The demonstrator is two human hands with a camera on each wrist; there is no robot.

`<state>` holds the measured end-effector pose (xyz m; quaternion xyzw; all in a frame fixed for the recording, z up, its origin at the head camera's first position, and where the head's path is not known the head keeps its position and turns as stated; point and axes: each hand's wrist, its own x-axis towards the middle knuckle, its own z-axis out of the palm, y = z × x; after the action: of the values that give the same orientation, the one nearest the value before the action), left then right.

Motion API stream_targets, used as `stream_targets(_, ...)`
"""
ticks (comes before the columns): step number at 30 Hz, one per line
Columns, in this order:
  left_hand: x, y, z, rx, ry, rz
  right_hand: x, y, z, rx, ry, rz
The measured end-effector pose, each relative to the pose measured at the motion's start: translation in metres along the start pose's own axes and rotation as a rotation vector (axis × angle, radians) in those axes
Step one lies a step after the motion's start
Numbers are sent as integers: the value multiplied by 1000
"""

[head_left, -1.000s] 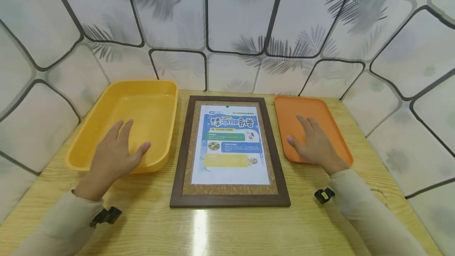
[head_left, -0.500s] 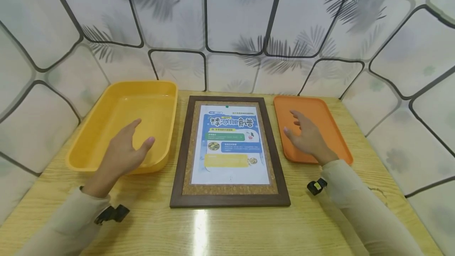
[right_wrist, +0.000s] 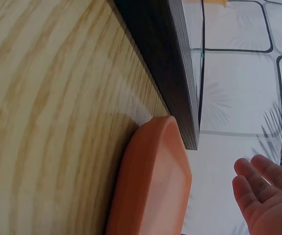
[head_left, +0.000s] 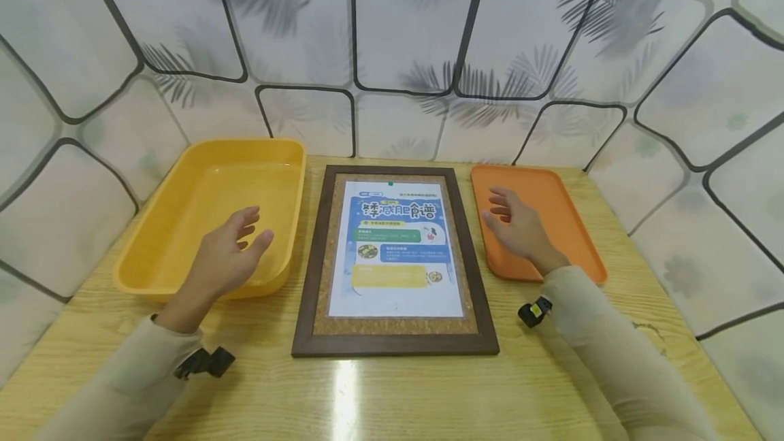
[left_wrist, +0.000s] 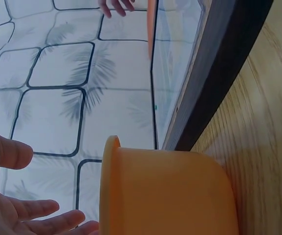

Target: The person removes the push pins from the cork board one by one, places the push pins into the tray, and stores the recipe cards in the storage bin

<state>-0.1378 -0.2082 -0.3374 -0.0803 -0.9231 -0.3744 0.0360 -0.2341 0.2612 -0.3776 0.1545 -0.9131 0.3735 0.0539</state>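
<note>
"Where is the yellow bin [head_left: 235, 186]?"

"Under the left hand [head_left: 220, 264], on the surface [head_left: 398, 403]; that hand hovers over its near right part, fingers loosely bent, thumb spread apart."

"And the orange tray [head_left: 566, 226]?"

"Beneath the right hand [head_left: 519, 229], which hangs above its left side; fingers relaxed and slightly curved, thumb apart; the framed board [head_left: 395, 344] lies flat between bin and tray, with both hands outside its edges."

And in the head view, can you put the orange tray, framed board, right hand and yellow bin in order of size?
1. Framed board, though nearness may exaggerate its lead
2. Yellow bin
3. Orange tray
4. Right hand
</note>
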Motion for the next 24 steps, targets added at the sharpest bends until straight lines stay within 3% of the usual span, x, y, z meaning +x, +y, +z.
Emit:
stream_targets(18,1,12,5,-109,-74,-135,19,-10,22,28,-48,22)
stream_targets(24,9,18,12,-189,-95,-131,28,-11,21,32,-18,26)
